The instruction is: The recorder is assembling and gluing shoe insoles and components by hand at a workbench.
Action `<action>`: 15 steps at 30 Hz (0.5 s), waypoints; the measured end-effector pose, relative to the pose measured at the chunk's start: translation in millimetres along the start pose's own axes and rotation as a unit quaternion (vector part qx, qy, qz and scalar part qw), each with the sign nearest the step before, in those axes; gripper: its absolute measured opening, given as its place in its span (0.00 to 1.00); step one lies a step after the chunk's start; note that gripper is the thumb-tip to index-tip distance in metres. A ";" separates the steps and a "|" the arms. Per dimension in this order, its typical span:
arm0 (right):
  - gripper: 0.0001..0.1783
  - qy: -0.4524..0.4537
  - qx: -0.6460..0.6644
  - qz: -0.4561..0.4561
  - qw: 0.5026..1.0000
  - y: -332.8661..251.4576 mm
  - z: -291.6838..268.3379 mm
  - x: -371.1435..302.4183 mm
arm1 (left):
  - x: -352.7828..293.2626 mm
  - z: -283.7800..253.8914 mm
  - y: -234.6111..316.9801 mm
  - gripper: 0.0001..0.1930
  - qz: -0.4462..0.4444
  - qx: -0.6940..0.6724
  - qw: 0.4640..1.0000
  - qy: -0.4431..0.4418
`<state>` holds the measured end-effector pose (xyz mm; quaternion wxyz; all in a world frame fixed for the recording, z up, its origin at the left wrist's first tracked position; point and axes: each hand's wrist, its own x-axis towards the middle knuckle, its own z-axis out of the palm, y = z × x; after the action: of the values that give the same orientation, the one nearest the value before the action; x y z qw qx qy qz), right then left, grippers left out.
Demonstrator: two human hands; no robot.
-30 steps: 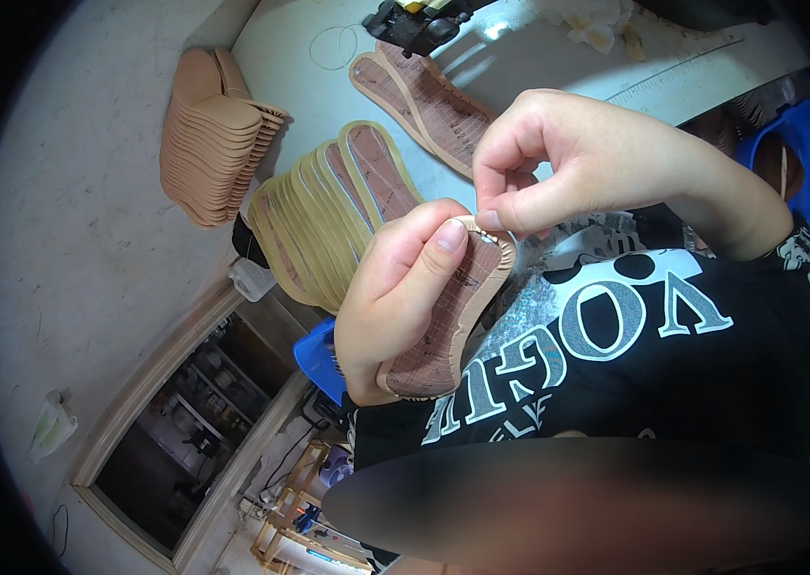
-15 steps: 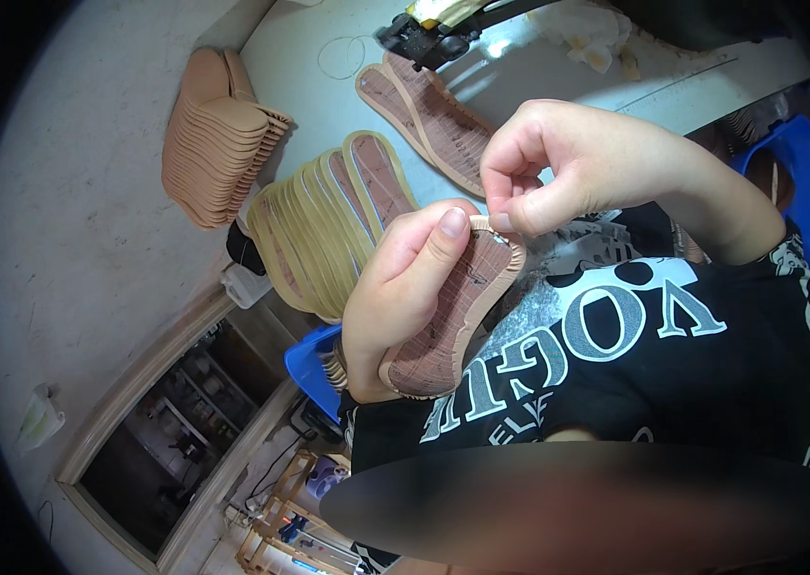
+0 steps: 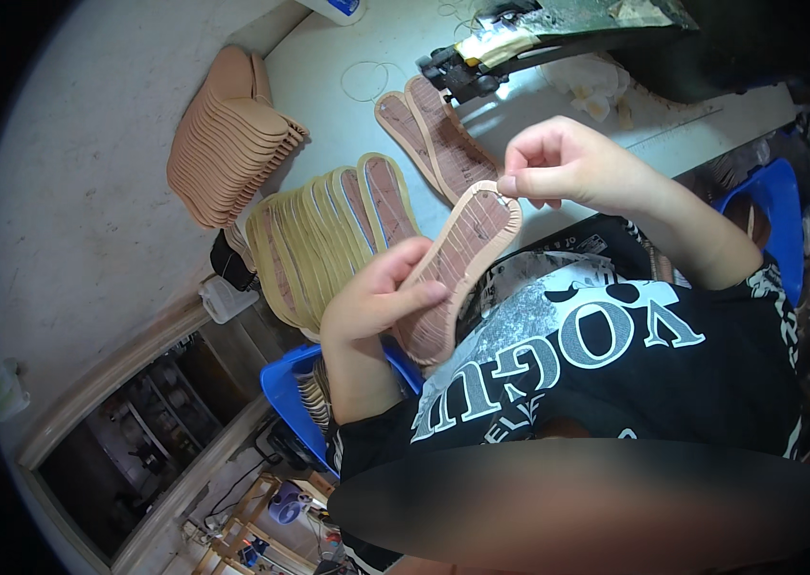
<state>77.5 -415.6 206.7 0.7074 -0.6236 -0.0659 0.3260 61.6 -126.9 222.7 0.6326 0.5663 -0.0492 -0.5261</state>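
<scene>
My left hand (image 3: 376,292) is closed around the lower part of a shoe insole (image 3: 467,244), thumb across its face. The insole has a reddish-brown, line-marked middle and a tan border folded over in small pleats. At its upper end my right hand (image 3: 568,172) pinches the border between thumb and forefinger, the other fingers curled. Two similar insoles (image 3: 429,125) lie on the table just beyond. A fanned row of yellow-rimmed insoles (image 3: 314,240) lies to the left of the held one.
Farther left, a stack of tan insoles (image 3: 228,144) leans by the wall. A sewing machine (image 3: 467,72) with a lit area stands at the back of the white table (image 3: 328,125). Blue bins stand at the left (image 3: 295,388) and right (image 3: 778,216). A white plastic jug (image 3: 228,299) sits by the table edge.
My left hand has slid down the insole from near its upper end, leaving more of its face visible. My right hand still pinches the upper end. The whole view has shifted slightly.
</scene>
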 end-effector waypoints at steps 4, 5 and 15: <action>0.15 -0.057 0.135 -0.034 0.989 9.2 16.2 -3.4 | -11.2 -2.1 -19.5 0.14 0.191 -0.143 0.958 0.159; 0.15 -0.082 0.130 -0.039 0.987 7.5 20.0 -3.5 | -12.0 -6.5 -23.7 0.14 0.225 -0.211 0.944 0.115; 0.12 -0.107 0.080 -0.015 0.991 -1.5 47.6 -17.7 | 1.1 15.5 -19.4 0.14 0.327 -0.250 0.911 -0.028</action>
<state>40.5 -385.3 223.7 0.7486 -0.5257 -0.1244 0.3844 40.1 -134.2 212.8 0.8884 0.3271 -0.1155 -0.3006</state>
